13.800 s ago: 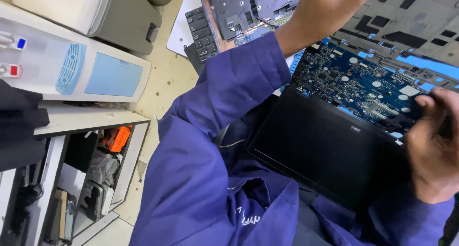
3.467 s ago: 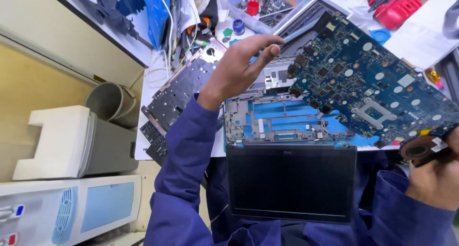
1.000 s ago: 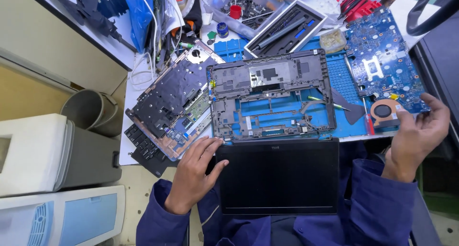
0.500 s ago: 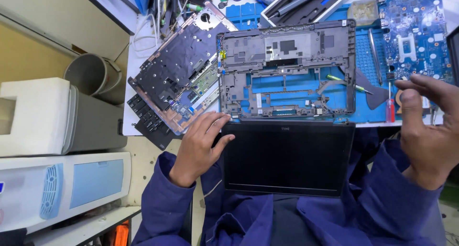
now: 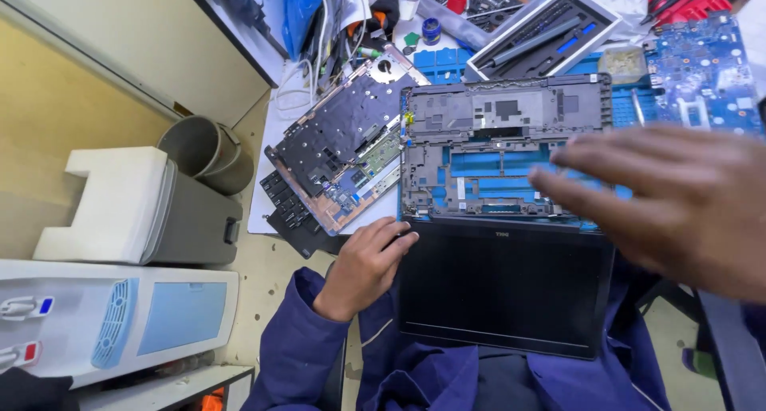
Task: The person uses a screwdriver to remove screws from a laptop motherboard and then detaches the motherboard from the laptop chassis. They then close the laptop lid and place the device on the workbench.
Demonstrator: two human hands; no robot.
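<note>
A stripped laptop lies open in front of me. Its black screen lid (image 5: pixel 503 291) rests on my lap and its bare base frame (image 5: pixel 503 112) lies on a blue mat. My left hand (image 5: pixel 365 261) sits on the lid's top left corner by the hinge, fingers curled over the edge. Close to the camera and blurred, my right hand (image 5: pixel 678 199) hovers over the right side of the base, fingers spread and holding nothing. The blue motherboard (image 5: pixel 706 68) lies on the mat to the right of the base.
A removed keyboard panel (image 5: pixel 343 144) lies left of the base. Behind it are a screwdriver tray (image 5: pixel 542 32), a red tool (image 5: pixel 678 0) and cables. A grey bin (image 5: pixel 203 152), a white and grey machine (image 5: pixel 136 203) and a water dispenser (image 5: pixel 112 315) stand at the left.
My right hand has swung left and up toward the camera, over the base frame. My left hand stays on the lid's corner. Seconds earlier the motherboard was lifted off the base.
</note>
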